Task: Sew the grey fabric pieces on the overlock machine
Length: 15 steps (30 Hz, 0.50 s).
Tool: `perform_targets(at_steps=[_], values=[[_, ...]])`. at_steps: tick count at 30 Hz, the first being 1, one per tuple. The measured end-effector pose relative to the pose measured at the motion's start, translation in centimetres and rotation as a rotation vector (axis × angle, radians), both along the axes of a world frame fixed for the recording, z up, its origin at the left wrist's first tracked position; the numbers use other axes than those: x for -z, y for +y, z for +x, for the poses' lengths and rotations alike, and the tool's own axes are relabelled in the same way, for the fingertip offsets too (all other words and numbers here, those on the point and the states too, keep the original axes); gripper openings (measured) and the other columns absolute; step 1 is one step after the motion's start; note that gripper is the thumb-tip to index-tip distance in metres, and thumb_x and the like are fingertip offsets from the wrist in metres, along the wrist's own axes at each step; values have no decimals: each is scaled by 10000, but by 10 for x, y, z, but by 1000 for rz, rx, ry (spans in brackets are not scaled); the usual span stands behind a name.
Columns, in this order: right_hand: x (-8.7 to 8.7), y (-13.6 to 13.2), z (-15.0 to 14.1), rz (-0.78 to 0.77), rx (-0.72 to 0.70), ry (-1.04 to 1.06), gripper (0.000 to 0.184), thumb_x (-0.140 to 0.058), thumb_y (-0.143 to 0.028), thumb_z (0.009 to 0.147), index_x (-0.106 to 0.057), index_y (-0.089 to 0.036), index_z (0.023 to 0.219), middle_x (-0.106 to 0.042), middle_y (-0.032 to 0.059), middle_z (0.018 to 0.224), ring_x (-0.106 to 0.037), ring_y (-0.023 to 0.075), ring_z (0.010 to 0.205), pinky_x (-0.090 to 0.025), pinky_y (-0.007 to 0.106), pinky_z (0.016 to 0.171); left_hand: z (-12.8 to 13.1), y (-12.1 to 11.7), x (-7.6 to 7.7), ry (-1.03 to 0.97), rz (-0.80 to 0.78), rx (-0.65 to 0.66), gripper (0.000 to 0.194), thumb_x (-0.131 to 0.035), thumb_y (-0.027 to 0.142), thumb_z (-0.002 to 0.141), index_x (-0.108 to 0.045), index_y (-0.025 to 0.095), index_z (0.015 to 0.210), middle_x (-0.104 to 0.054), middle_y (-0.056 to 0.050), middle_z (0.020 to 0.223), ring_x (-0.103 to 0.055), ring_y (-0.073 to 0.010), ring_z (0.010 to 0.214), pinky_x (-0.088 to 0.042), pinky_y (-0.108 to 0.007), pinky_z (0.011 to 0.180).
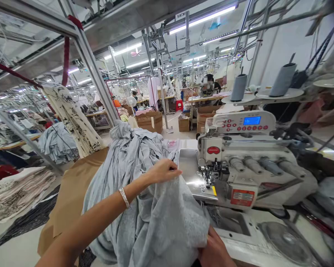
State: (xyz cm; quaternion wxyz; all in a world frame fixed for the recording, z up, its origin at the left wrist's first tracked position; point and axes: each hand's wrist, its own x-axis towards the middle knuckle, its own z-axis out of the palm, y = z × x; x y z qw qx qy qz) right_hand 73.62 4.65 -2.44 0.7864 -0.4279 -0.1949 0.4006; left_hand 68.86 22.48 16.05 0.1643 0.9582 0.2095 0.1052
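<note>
My left hand (167, 170), with a silver bracelet on its wrist, pinches the upper edge of a light grey fabric piece (178, 211). At the lower right, my right hand (215, 248) grips another edge of the same piece, its fingers partly behind the cloth. Between the two hands the fabric hangs spread out, just left of an overlock sewing machine (239, 159). The machine's needle and presser foot (208, 180) stand to the right of my left hand, with no cloth under them that I can see. A large heap of grey fabric (111, 181) lies behind my left arm.
Two grey thread cones (238, 88) stand above the machine. Brown paper (75, 185) and stacked patterned cloth (19, 193) lie at left. A metal post (96, 70) rises beyond the heap. Cardboard boxes (149, 122) and other workstations fill the background.
</note>
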Motion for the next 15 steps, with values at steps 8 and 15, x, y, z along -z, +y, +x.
perform_targets(at_steps=[8, 15], values=[[-26, 1, 20, -97, 143, 47, 510, -708, -571, 761, -685, -200, 1111, -775, 41, 939, -705, 261, 945, -562, 301, 719, -1, -7, -16, -48, 95, 13, 471, -450, 455, 921, -349, 179, 553, -275, 47, 558, -304, -88, 533, -285, -224, 520], [-59, 13, 27, -7, 247, 73, 837, -714, -583, 760, -367, -234, 1437, -751, -4, 722, -706, 192, 709, -522, 257, 645, -5, -52, 25, -255, 825, 69, 303, -316, 102, 969, -605, 123, 1056, -632, -148, 1088, -614, -218, 940, -530, -314, 739]])
